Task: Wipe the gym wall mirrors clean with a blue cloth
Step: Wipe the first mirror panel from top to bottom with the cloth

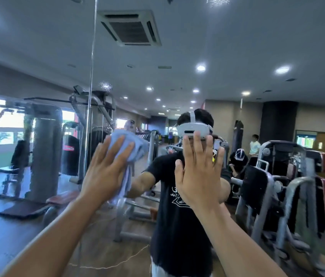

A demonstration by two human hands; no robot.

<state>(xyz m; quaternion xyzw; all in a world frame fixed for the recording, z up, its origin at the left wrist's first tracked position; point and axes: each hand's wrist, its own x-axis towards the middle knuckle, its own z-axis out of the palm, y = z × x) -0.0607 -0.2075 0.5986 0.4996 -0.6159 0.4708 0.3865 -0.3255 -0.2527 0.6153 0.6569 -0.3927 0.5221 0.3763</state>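
Mirror point(37, 56) fills nearly the whole view, split by a thin vertical seam point(91, 76) left of centre. In the glass a long gym is reflected: a pale ceiling with round lights and a square air-conditioning vent point(130, 28), bright windows at far left, and grey weight machines point(45, 152) standing on both sides of a wooden floor. In the middle of the reflection stands a person in a black T-shirt point(175, 216) with white print, both arms raised toward the glass. Two bare forearms reach up from the lower edge of the view to the mirror. The right hand point(197, 176) lies flat against the glass, fingers straight and spread, holding nothing, and covers the lower part of the reflected head. The left hand point(105, 168) is just right of the seam, near the right hand but apart from it, its fingers straight and slightly splayed, pressing the blue cloth point(129, 144) against the mirror. The cloth is bunched under the fingers and palm, with a fold hanging down below the hand. Above the right fingertips a white headset point(192, 130) shows in the reflection. Higher up, beside the seam, a small speckled patch point(105, 85) sits on the glass.
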